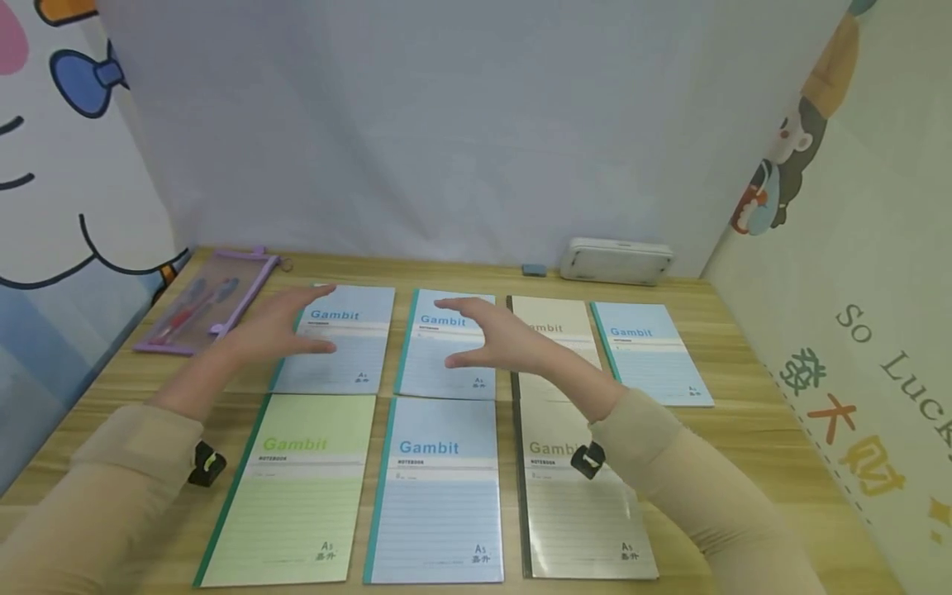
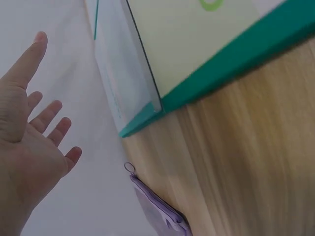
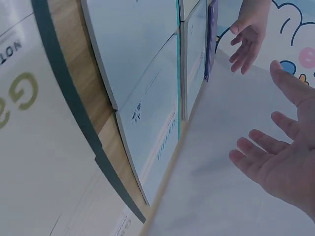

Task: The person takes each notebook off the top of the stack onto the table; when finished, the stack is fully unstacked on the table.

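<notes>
My left hand point(image 1: 277, 326) hovers with spread fingers over the left side of a blue notebook point(image 1: 360, 343) in the back row. Across from it, my right hand point(image 1: 513, 337) is held above a second blue notebook point(image 1: 446, 376), its palm turned toward the left hand. Both hands hold nothing, and the wrist views show their fingers apart. Partly behind the right wrist lies a beige notebook point(image 1: 550, 312). In the front row are a green notebook point(image 1: 297, 504), a blue notebook point(image 1: 439, 504) and another beige notebook point(image 1: 587, 529). One more blue notebook point(image 1: 654, 364) lies at the far right.
A purple-edged mesh pouch point(image 1: 245, 306) with pens inside lies at the back left of the wooden table point(image 1: 751, 463). Near the back edge are a white case point(image 1: 616, 261) and a small grey-blue block point(image 1: 534, 270). A pale curtain point(image 1: 446, 140) hangs behind.
</notes>
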`<state>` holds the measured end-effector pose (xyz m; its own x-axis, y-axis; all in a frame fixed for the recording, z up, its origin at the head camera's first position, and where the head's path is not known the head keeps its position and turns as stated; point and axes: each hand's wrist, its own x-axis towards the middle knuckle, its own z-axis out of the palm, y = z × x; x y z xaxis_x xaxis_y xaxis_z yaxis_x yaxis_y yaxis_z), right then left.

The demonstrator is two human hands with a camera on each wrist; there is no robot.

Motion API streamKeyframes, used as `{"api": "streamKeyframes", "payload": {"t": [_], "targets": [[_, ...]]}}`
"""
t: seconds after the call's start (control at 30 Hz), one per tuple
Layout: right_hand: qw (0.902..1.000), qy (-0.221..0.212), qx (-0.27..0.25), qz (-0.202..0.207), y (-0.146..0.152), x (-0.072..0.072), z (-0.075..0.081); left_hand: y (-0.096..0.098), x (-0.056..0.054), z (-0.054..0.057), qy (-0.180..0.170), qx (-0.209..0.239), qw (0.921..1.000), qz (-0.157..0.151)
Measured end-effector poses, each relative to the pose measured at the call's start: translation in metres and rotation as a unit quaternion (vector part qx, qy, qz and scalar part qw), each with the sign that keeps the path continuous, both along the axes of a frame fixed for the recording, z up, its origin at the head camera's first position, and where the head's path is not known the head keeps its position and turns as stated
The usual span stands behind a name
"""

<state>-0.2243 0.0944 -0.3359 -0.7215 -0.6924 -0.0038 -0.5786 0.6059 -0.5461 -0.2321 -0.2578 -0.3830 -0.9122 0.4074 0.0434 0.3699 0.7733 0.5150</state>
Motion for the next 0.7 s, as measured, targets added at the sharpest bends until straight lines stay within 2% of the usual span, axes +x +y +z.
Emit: {"api": "streamKeyframes", "payload": {"t": [0.2,0.47,0.7], "targets": [[0.9999,-0.009,-0.006,-0.012,-0.026,-0.01,-0.019,-0.015,-0.003,-0.016,0.001,-0.039,0.9992,0.012],[0.9997,-0.021,-0.01,0.003,-0.065,-0.011,-0.038,-0.029,-0.006,-0.034,-0.033,-0.047,0.9979,0.031],[0.9995,-0.031,0.011,-0.002,-0.091,-0.016,-0.059,-0.037,-0.009,-0.043,-0.048,-0.049,0.9967,0.043]]}}
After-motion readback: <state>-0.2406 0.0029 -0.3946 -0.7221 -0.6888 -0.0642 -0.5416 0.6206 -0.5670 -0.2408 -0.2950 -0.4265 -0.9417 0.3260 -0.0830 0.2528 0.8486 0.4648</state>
